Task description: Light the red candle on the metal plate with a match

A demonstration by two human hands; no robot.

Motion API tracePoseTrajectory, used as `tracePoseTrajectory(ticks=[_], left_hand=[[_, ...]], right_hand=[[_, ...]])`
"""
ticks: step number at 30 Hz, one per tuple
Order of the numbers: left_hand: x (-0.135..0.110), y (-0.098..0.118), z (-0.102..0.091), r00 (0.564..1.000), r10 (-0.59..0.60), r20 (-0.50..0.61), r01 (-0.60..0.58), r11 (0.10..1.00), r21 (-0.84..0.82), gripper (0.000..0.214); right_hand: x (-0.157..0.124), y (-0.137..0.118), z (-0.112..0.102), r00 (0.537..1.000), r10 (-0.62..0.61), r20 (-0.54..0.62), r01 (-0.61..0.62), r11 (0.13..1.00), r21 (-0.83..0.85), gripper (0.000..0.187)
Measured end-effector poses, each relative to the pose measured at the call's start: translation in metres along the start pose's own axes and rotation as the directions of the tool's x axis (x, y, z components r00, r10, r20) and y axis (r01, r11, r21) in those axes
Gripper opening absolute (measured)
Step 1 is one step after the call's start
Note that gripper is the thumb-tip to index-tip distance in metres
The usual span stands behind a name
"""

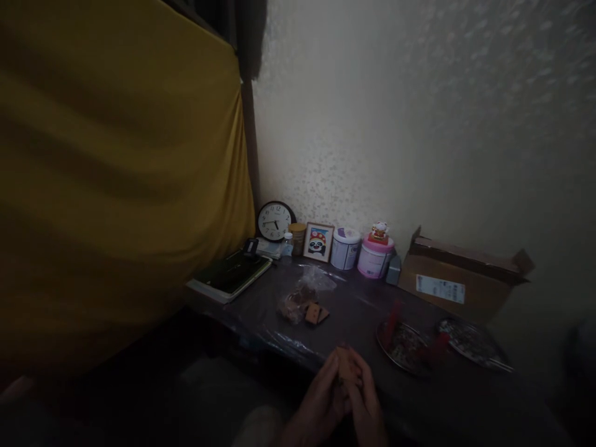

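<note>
Low in the head view, my left hand [321, 397] and my right hand [367, 403] meet at the near edge of a dark table [354, 304]. Together their fingers close round a small tan wooden piece [345, 363]. Just beyond them on the table lie similar small wooden pieces [316, 313] beside a crumpled clear plastic bag [305, 288]. The scene is dim and details of the held piece are hard to make out.
Along the wall stand a round clock [274, 220], a framed picture [318, 242], a white tin [345, 248], a pink tin [375, 257] and an open cardboard box [459, 279]. A dark book [230, 276] lies at left, two patterned plates [405, 347] at right. A yellow curtain [116, 174] hangs left.
</note>
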State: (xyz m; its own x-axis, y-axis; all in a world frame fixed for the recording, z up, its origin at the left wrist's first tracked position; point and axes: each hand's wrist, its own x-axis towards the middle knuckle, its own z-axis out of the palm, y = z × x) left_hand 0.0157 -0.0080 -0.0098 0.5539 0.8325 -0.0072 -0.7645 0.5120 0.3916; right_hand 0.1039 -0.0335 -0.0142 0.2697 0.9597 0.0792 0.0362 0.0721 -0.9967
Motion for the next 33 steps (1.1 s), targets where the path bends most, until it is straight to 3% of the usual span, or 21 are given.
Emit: tracePoseTrajectory(ticks=[3,9,12,16,19,26,33], left_hand=[[0.001,0.0,-0.002,1.0,-0.004,-0.014,0.004,1.0,-0.019,0.022],[-0.006,0.01,0.003,0.999,-0.03,0.023,0.031,0.999,-0.023,0.027],[-0.008,0.013,0.003,0.993,-0.113,0.036,0.113,0.994,0.008,0.03],[-0.011,0.013,0.001,0.97,-0.244,0.02,0.241,0.965,0.101,0.039],[-0.012,0.013,0.002,0.955,-0.296,-0.001,0.292,0.942,0.163,0.04],[-0.013,0.011,0.002,0.945,-0.322,0.061,0.31,0.938,0.154,0.042],[-0.015,0.012,0.002,0.939,-0.336,0.076,0.324,0.935,0.144,0.044]], right_hand=[[-0.001,-0.004,0.0,1.0,-0.008,0.006,0.008,1.0,-0.016,0.052],[0.004,-0.006,-0.013,0.983,-0.138,0.123,0.134,0.99,0.035,0.05],[0.009,-0.011,-0.023,0.993,-0.077,0.091,0.073,0.996,0.044,0.042],[0.016,-0.017,-0.038,0.999,-0.022,-0.024,0.019,0.993,-0.117,0.035],[0.018,-0.016,-0.049,0.999,-0.016,-0.031,0.009,0.981,-0.196,0.031],[0.018,-0.013,-0.055,0.998,0.017,0.066,-0.001,0.974,-0.226,0.031],[0.021,-0.007,-0.058,1.0,0.004,-0.003,-0.005,0.979,-0.206,0.031]])
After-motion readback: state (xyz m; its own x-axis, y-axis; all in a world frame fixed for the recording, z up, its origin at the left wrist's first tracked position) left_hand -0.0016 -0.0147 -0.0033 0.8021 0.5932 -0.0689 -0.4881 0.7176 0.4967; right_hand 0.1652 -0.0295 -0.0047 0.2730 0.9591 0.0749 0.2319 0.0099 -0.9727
